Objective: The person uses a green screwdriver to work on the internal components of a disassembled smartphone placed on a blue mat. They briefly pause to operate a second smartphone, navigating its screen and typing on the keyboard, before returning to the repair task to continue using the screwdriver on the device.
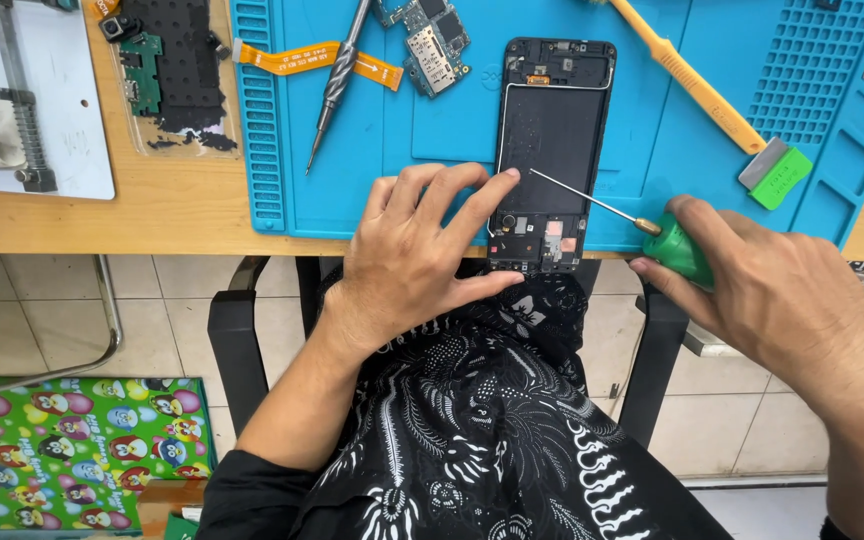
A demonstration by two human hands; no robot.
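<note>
An opened black phone frame (550, 130) lies on a blue work mat (652, 150) at the table's front edge. My left hand (417, 255) rests on its lower left side, fingers spread, index fingertip on the frame's left edge and thumb under its bottom. My right hand (772, 290) grips a green-handled screwdriver (642, 222). Its thin shaft points left, with the tip at the frame's left edge beside my index fingertip.
On the mat lie a grey screwdriver (337, 80), an orange flex cable (317, 58), a small circuit board (432, 40) and an orange-handled scraper (712, 100). A black back cover (177, 70) and white plate (42, 100) sit left on the wooden table (152, 215). A colourful box (72, 450) lies on the floor.
</note>
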